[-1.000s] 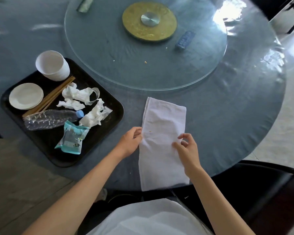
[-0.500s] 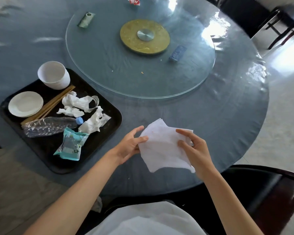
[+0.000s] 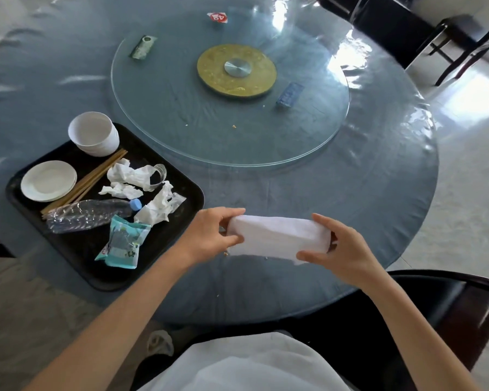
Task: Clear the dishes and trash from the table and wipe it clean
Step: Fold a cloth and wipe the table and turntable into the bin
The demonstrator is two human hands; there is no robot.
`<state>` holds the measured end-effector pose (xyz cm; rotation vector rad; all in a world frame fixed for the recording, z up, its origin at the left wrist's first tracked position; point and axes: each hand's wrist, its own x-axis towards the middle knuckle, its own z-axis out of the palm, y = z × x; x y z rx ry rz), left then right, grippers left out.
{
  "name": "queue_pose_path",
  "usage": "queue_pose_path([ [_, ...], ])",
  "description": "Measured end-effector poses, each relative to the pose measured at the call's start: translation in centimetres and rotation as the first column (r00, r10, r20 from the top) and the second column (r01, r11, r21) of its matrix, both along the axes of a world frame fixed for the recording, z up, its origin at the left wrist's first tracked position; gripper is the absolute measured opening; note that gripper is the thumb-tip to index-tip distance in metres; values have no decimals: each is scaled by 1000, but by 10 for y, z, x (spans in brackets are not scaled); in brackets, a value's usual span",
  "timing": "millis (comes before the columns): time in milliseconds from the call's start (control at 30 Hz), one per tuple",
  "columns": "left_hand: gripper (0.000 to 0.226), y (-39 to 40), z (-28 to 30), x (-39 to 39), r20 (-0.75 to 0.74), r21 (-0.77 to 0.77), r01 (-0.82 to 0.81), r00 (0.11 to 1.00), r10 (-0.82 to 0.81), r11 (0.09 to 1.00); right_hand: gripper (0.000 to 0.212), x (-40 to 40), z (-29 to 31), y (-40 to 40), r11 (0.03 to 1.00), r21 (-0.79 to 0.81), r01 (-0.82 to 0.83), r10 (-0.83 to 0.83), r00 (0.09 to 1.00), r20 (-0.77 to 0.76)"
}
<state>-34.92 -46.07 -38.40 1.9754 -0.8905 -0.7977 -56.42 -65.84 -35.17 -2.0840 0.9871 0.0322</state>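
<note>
A white cloth (image 3: 274, 235), folded into a short wide band, is held just above the near part of the round blue-grey table (image 3: 378, 193). My left hand (image 3: 209, 235) grips its left end and my right hand (image 3: 342, 249) grips its right end. To the left, a black tray (image 3: 164, 249) holds a white bowl (image 3: 93, 134), a small white plate (image 3: 48, 180), chopsticks (image 3: 88, 182), crumpled tissues (image 3: 133, 176), a crushed plastic bottle (image 3: 88, 214) and a teal packet (image 3: 123, 242).
A glass turntable (image 3: 229, 131) with a gold hub (image 3: 236, 70) fills the table's middle. On it lie a green wrapper (image 3: 142, 48), a blue packet (image 3: 290, 94), a red-and-white label (image 3: 218, 17) and crumbs. Dark chairs stand at the far right (image 3: 393, 26) and near right (image 3: 449, 320).
The cloth lay flat and long on the table a second ago. Both hands lifted it and folded it into a short band; the view has also pulled back.
</note>
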Motion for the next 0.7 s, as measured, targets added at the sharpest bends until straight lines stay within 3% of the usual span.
queue_pose_path([
  [100,26,-4,4,5,180,-44,37,983,-29,998,39,3,5,-4,943,-313,-114,113,993,-21],
  [167,20,-4,6,11,200,-52,35,979,-24,998,21,-1,6,-10,926,-366,-88,114,992,50],
  [233,22,-2,10,18,80,-67,39,996,-33,997,21,-6,6,-18,964,-251,-82,123,980,156],
  [300,13,-2,19,20,-204,-161,34,977,-67,986,15,-7,15,-18,991,106,-83,42,941,336],
  [367,9,-5,27,19,-315,-226,28,944,-101,974,23,-3,20,-13,939,331,-93,-67,894,443],
  [600,22,-25,22,10,-429,-148,-69,903,-2,987,20,24,-5,-4,935,288,207,-301,893,335],
  [700,49,-27,12,12,-567,-48,-61,823,23,997,5,31,-16,-7,850,380,364,-464,860,213],
])
